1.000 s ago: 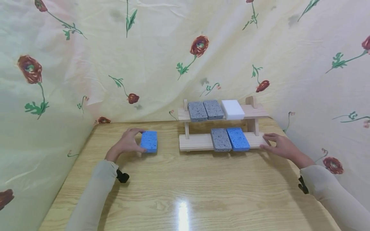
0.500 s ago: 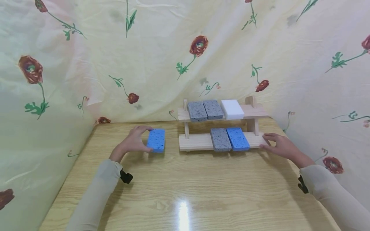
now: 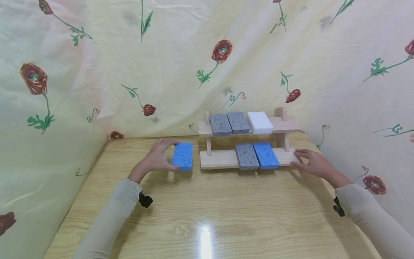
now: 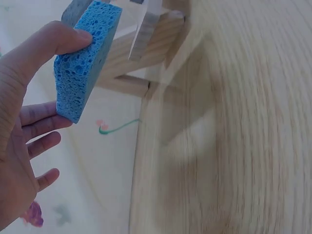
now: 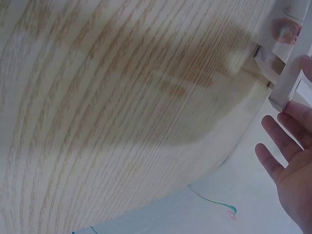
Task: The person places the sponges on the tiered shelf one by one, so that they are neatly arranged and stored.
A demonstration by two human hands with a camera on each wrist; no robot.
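Note:
My left hand (image 3: pixel 157 157) pinches a blue sponge (image 3: pixel 182 156) between thumb and fingertips, left of a two-tier wooden shelf (image 3: pixel 218 159). In the left wrist view the thumb lies on one face of that sponge (image 4: pixel 87 61), which is off the table; the other fingers are spread. At the shelf's right side, my right hand (image 3: pixel 312 164) grips the end of the lower board with thumb and fingers. A grey sponge (image 3: pixel 247 156) and another blue sponge (image 3: pixel 266 155) lie side by side on the lower board. Two grey sponges (image 3: pixel 221 124) and a white sponge (image 3: pixel 260 122) sit on the upper board.
The shelf stands near the back of a wood-grain table (image 3: pixel 181 212). A pale flowered cloth (image 3: pixel 174 72) hangs behind the table and along both sides. Bare board shows at the left of the lower tier and at the right of the upper tier.
My left hand has carried the blue sponge to the right, closer to the shelf. The right hand and the sponges on the shelf have stayed where they were.

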